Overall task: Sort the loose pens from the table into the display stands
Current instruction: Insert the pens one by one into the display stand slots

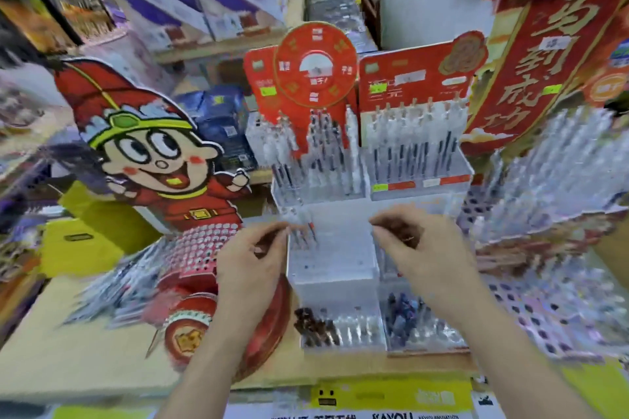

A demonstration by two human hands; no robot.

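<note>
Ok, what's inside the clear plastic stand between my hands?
A few thin pens stand at the far left of the clear plastic stand, by the left hand. Blur hides the other slots.

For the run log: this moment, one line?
left hand beside pens in clear stand | right hand curled at right edge | grips unclear

Left hand at pens in clear stand; right hand opposite side.
</note>
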